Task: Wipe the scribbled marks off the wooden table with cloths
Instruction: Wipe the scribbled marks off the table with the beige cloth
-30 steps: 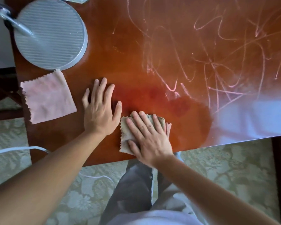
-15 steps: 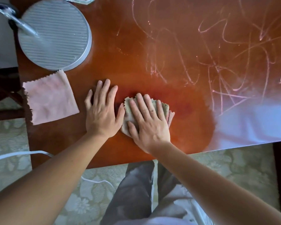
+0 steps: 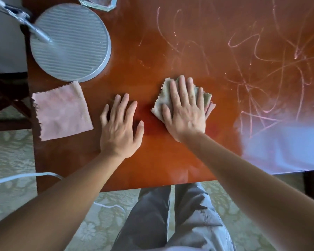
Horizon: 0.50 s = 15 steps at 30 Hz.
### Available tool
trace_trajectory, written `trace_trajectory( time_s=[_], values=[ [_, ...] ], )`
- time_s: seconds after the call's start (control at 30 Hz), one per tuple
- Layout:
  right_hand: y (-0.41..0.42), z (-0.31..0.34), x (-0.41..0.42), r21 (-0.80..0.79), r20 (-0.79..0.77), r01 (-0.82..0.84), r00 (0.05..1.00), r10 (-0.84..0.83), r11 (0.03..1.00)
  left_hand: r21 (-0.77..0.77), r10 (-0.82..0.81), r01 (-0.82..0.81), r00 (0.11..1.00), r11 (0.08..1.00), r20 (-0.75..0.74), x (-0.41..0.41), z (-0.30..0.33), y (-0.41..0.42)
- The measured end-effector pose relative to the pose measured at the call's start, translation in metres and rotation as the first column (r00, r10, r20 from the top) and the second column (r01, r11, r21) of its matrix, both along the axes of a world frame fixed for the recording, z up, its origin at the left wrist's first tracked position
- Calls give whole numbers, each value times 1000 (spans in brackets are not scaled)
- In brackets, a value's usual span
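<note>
Two flat hands: the right hand (image 3: 184,113) presses spread fingers on the folded grey-green cloth (image 3: 164,98) to scrub pale scribbled marks (image 3: 252,84), the left hand (image 3: 119,129) bracing on the glossy wooden table (image 3: 152,165).

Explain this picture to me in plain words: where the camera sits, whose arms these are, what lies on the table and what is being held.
No machine here: the camera sits on a person's head, looking down at their own arms. The right hand presses flat on a greenish cloth, with a pink one showing beneath it, on the wooden table. The left hand lies flat on bare wood, holding nothing. A spare pink cloth lies at the left, beside a round ribbed metal lamp base. Pale scribbled marks cover the wood beyond and to the right.
</note>
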State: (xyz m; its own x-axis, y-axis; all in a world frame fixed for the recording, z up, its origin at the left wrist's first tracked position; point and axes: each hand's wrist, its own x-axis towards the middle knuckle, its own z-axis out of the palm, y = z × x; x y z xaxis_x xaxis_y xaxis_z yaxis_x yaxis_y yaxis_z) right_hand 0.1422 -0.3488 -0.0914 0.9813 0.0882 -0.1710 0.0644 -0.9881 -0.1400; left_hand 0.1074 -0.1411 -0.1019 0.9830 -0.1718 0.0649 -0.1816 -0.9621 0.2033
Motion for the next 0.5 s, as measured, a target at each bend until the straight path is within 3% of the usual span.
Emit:
trace_trajectory(
  time_s=[0.17,0.33,0.5],
  values=[
    [-28,2,-7,0,-18,-298,955,298,955,7,-2,2,1000,1000,1,0,-1,1],
    [-82,6,25,-51,-57,-78,996,75,996,9,3,-3,1000,1000,-22,0,3,-2],
    [-11,7,50,-46,-2,71,997,-71,996,16,-1,1,1000,1000,-16,1,2,1]
  ],
)
